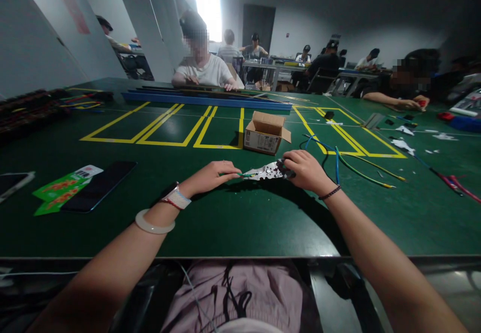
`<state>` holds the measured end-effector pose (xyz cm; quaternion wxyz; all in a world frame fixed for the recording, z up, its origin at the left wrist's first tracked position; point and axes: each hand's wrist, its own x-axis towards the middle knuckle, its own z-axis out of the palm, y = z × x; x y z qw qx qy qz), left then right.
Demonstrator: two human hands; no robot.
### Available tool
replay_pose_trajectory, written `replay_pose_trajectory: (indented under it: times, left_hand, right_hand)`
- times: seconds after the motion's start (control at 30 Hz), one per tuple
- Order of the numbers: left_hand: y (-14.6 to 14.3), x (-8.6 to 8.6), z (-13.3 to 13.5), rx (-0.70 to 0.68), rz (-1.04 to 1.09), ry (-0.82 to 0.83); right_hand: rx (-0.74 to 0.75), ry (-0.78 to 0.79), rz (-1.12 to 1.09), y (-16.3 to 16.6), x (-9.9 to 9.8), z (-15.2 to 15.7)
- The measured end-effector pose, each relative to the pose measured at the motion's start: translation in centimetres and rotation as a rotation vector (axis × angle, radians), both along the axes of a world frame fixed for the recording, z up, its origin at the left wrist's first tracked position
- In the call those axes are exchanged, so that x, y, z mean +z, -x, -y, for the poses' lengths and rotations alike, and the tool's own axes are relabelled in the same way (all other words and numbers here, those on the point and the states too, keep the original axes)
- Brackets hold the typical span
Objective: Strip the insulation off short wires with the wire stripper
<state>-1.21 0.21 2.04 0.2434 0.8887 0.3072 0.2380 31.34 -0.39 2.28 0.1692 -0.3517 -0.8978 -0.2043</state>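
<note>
My right hand (305, 168) is closed around the dark handles of a pair of wire strippers (267, 171), whose silvery, holed jaws point left. Pinched in the fingers of my left hand (212, 178) is a thin green wire (240, 174); its end meets the tip of the tool. Whether the jaws grip the wire is too small to tell. Both hands are just above the green table. An open cardboard box (262, 141) stands right behind the tool. To the right of my right hand lie blue and yellow-green cables (366, 170) with bare or capped ends.
A phone (99, 187) and a green snack packet (62, 190) lie at left. Blue trunking (210, 100) crosses the far side, behind yellow tape outlines (161, 144). White scraps (404, 145) and red cables (447, 180) are at right. A co-worker (205, 67) sits opposite, another at far right.
</note>
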Motion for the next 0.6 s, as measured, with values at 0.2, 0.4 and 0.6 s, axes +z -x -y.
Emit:
replay_pose_trajectory:
  times: [0.2, 0.4, 0.6]
  left_hand:
    - [0.0, 0.3, 0.0, -0.027, 0.033, 0.051]
    - [0.1, 0.7, 0.2, -0.032, 0.063, 0.05]
    - [0.1, 1.2, 0.4, -0.002, 0.149, 0.055]
  right_hand:
    - [-0.029, -0.004, 0.017, 0.2, 0.1, 0.3]
    - [-0.05, -0.011, 0.094, 0.5, 0.2, 0.4]
    - [-0.022, -0.014, 0.103, 0.9, 0.2, 0.5]
